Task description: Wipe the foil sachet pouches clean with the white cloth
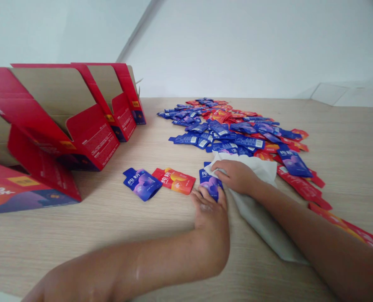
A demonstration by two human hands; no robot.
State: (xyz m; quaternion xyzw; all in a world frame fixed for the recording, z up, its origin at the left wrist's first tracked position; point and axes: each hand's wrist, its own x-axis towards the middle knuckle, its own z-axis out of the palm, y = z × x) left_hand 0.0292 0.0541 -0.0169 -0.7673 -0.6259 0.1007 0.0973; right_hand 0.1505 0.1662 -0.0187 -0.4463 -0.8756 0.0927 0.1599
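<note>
R hand [237, 176] grips white cloth [265, 167] at top of blue pouch [210, 184]; L hand [209, 213], fingers spread, rests on same pouch, on bench [126, 228]. Red pouch [177, 181], 2nd blue pouch [142, 184] just L; open red boxes [92, 136] further L. Cloth blocks pt of pouch pile [219, 129].

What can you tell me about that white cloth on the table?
The white cloth looks soft and plain, fabric or perhaps thick paper, with no print showing. It lies creased on the table, its far edge ruffled beside the heap of pouches. The right hand grips one end over the top of a blue pouch, and the right forearm crosses above, hiding part of it.
</note>
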